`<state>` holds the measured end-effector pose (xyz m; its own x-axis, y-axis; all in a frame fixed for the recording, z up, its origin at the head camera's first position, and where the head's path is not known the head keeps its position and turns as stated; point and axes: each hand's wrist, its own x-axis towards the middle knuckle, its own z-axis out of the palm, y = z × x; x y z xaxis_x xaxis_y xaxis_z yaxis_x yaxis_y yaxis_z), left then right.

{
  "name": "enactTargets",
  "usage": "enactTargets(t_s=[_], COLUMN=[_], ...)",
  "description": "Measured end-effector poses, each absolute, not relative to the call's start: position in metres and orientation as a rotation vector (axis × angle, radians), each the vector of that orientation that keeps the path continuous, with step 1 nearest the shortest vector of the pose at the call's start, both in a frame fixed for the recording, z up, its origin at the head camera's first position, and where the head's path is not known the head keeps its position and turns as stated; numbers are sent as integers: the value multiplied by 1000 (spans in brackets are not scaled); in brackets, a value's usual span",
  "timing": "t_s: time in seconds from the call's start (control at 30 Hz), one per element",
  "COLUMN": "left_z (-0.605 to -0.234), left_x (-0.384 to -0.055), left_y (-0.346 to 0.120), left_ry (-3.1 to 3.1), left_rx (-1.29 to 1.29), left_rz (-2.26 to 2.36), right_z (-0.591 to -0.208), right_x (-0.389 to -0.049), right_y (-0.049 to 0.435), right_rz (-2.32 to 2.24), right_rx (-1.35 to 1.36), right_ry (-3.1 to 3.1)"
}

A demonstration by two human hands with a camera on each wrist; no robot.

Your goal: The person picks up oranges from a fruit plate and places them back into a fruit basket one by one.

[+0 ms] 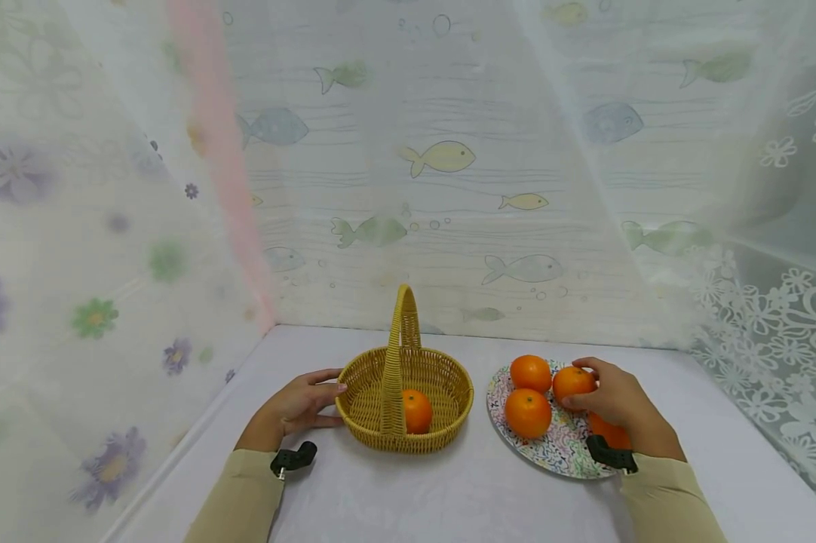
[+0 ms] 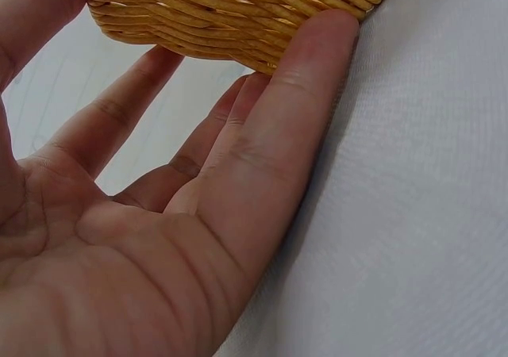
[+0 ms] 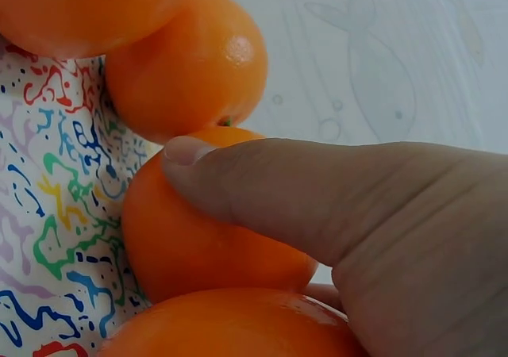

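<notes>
A yellow wicker basket (image 1: 438,437) with a tall arched handle stands on the table, with one orange (image 1: 418,412) inside. At its left side my left hand (image 1: 306,403) touches the rim and outer wall. In the left wrist view the fairly straight fingers (image 2: 262,143) rest against the basket's weave (image 2: 190,16). My right hand (image 1: 615,392) grips an orange (image 1: 572,386) at the back right of a patterned plate (image 1: 564,456). In the right wrist view its thumb (image 3: 254,178) presses across that orange (image 3: 198,246); the other fingers are mostly hidden behind it.
Two more oranges, one at the back (image 1: 530,373) and one in front (image 1: 528,413), lie on the plate's left half. Another orange (image 1: 608,431) sits partly under my right wrist. A white cloth covers the table (image 1: 435,498); a fish-patterned curtain (image 1: 381,264) hangs behind.
</notes>
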<state>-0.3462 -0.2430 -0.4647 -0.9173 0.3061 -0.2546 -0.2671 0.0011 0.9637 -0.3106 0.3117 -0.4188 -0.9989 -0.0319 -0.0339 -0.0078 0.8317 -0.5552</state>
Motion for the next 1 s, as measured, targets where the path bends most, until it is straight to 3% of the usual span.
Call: enactTargets(t_s=[1.0], left_z=[-466], left_x=[-347], left_y=[-244], left_ry=[1884], left_rx=[54], left_rz=[1970], right_z=[-409], right_x=[-308], right_y=[314], right_rz=[-891], right_rx=[13], right_ry=[2973])
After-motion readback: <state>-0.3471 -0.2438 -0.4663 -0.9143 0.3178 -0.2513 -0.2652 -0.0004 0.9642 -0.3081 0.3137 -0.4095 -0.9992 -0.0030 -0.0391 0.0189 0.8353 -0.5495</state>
